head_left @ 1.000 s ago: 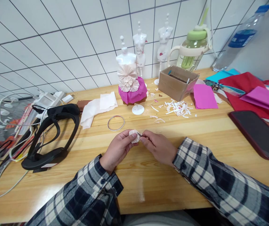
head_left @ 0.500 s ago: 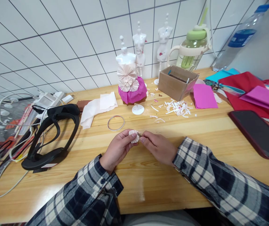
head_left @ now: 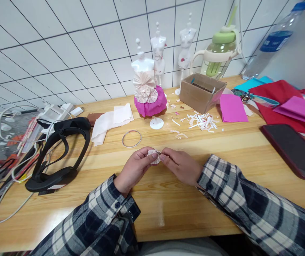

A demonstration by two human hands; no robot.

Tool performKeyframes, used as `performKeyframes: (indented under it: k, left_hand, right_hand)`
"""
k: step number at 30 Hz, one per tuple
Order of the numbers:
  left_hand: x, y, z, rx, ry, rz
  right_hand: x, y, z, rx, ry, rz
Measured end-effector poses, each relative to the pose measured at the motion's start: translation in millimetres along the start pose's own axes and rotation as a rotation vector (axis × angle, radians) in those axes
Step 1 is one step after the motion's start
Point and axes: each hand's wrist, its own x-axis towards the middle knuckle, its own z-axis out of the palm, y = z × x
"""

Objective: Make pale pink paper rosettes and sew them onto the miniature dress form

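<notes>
Far left: tangle of white cables point(head_left: 1, 220) beside black headset frame point(head_left: 72, 123), on wooden table point(head_left: 184, 217). Next, pale pink paper point(head_left: 105, 124), overlapping pieces laid flat. To its right, thin metal ring point(head_left: 131, 147), flat on bare wood.

Centre front: left hand point(head_left: 135, 167) with thumb on top of pleated disc point(head_left: 154, 157), pinching it against fingers beneath; disc raised over table, between both hands. Behind, against tiled wall point(head_left: 99, 42): upright white dress form point(head_left: 143, 65) with pleated rosettes point(head_left: 145, 87) above magenta skirt point(head_left: 151, 106); round white base point(head_left: 156, 123) below.

Right hand point(head_left: 183, 166): thumb and forefinger pressed together on thin dark tool point(head_left: 158, 153), tip at disc; type too small to tell. Further back, two more forms point(head_left: 158, 46), upright near wall. In front of these, white paper scraps point(head_left: 203, 121) heaped near open cardboard box point(head_left: 197, 96); green-lidded jug point(head_left: 223, 38) behind box.

Right side: magenta paper point(head_left: 233, 108), keys point(head_left: 244, 96), blue-labelled bottle point(head_left: 275, 42), tilted in view; red material point(head_left: 283, 89) partly under folded magenta sheet point(head_left: 303, 111). Nearer edge: dark phone point(head_left: 296, 151), flat.
</notes>
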Motion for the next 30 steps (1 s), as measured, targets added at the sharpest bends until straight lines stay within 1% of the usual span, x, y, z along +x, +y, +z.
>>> performKeyframes:
  k: [5,12,17,21,30]
  left_hand:
    - [-0.1,0.6,1.1,0.002,0.004,-0.01]
    - [-0.2,0.9,0.9,0.008,-0.015,-0.006]
    - [-0.3,1.9,1.5,0.014,-0.007,-0.009]
    - [-0.7,2.5,2.6,0.027,-0.014,0.0]
    - [-0.4,1.0,1.3,0.019,-0.013,0.0]
  right_hand:
    - [0.3,-1.0,-0.9,-0.012,0.015,-0.003]
    - [0.1,-1.9,-1.4,-0.009,0.003,-0.014]
    - [-0.1,-1.1,-1.0,-0.02,-0.008,-0.008]
    - [0.4,-0.2,-0.5,-0.038,0.005,-0.01]
    - [0.9,0.1,-3.6,0.022,-0.016,0.03]
